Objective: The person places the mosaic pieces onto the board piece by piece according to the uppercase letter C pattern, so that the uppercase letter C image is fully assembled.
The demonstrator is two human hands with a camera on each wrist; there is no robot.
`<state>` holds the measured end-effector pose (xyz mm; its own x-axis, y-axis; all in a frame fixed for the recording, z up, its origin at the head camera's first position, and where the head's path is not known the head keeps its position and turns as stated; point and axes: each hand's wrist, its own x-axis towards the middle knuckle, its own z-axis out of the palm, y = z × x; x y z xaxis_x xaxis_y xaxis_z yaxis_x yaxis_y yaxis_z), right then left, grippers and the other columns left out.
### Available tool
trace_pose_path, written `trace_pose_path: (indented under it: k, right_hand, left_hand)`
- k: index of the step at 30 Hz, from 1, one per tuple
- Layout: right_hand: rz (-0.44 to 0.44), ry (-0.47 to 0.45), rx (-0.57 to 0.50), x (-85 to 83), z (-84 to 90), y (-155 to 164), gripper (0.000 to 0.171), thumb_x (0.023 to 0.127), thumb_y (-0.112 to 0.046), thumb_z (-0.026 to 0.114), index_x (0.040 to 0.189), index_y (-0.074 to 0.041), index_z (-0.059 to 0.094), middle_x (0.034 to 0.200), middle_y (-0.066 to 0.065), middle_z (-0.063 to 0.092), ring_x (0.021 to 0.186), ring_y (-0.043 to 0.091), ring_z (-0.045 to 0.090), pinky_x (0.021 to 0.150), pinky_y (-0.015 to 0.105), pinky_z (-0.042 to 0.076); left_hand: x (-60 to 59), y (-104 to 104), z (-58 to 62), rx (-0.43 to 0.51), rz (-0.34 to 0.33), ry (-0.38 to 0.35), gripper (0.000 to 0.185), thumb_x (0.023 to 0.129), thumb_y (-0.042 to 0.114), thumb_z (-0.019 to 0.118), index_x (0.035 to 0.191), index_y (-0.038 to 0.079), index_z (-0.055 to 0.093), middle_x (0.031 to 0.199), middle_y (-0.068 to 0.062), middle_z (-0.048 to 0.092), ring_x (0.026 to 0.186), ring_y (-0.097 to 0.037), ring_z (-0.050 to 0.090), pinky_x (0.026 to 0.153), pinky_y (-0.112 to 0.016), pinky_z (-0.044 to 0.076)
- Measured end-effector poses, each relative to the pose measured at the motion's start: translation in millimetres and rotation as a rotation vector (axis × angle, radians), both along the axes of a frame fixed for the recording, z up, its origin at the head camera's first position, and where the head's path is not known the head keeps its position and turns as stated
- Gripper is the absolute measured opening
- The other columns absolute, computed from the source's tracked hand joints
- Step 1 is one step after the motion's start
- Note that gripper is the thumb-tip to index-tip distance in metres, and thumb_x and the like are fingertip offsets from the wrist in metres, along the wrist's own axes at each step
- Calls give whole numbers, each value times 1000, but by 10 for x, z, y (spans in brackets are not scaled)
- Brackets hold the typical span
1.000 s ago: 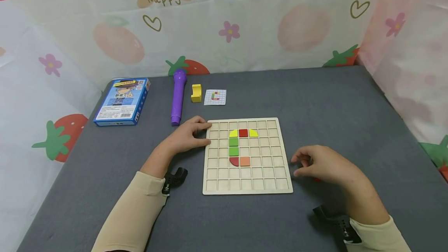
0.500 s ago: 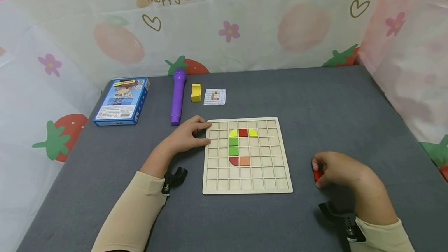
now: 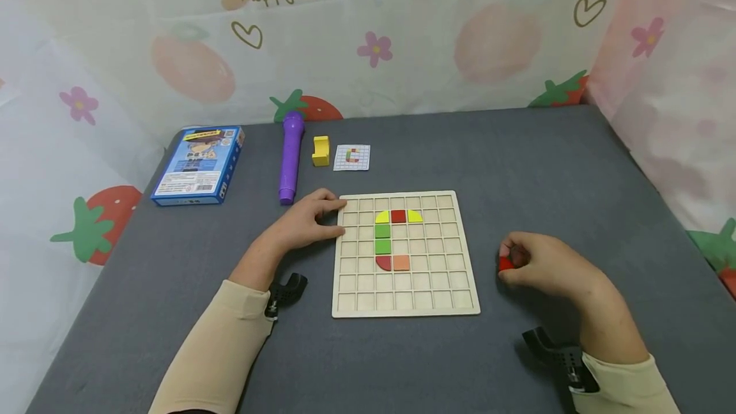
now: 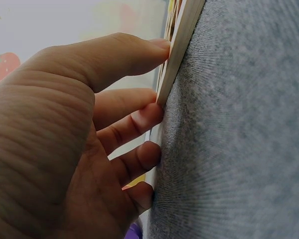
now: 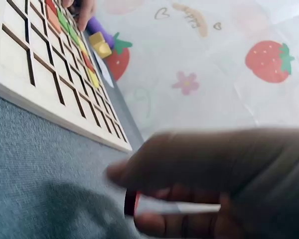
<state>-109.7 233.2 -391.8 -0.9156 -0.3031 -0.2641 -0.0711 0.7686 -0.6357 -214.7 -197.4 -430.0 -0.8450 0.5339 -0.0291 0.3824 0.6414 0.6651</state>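
The right hand (image 3: 543,265) has its fingers curled round a small red wooden block (image 3: 505,264), pinching it just above the grey felt-covered desk (image 3: 546,165), a little way off the right edge of the pale wooden grid board (image 3: 406,308). In the right wrist view the hand is blurred, and only a sliver of the red block (image 5: 131,202) shows between thumb and fingers.

The left hand (image 3: 303,224) lies flat against the board's upper left corner, its fingers fairly straight, the thumb on the top rim and the fingertips (image 4: 152,112) pressed to the board's edge.

Inside the board's cells sit two yellow quarter-round pieces (image 3: 383,216) flanking a red square piece (image 3: 398,216), two green square pieces (image 3: 383,239) stacked below the left one, then a dark red quarter-round piece (image 3: 384,263) beside an orange square piece (image 3: 402,262).

Behind the board lie a purple cylindrical torch-like toy (image 3: 291,156), a yellow notched block (image 3: 321,151) and a small white pattern card (image 3: 352,158) in a row. A blue cardboard box (image 3: 198,165) rests well to the left. A strawberry-and-flower printed cloth (image 3: 402,37) hangs round the desk.
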Motion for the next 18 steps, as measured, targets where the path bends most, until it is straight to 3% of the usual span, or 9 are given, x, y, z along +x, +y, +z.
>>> trace_pose_path:
  k: [5,12,18]
  right_hand:
    - [15,13,-51,-96,137,-157,25,87,-19,80,102,-10,63,82,3,60,66,20,52,59,36,44]
    - [162,61,-41,-281,421,-534,23,83,-20,84,97,-13,66,88,1,61,69,20,55,60,35,45]
    - [321,74,-43,-356,338,-854,23,78,-20,88,91,-17,70,85,-4,61,69,16,53,63,33,43]
  left_hand:
    - [7,-6,9,1,-2,11,63,90,19,80,145,0,56,121,-10,55,99,-24,47,83,-38,37]
    - [-9,-35,7,-15,-3,28,63,90,20,81,145,0,57,122,-10,55,100,-25,48,85,-38,38]
    - [-15,-18,-29,-5,-7,23,63,90,21,80,145,1,57,122,-10,54,102,-25,48,87,-39,38]
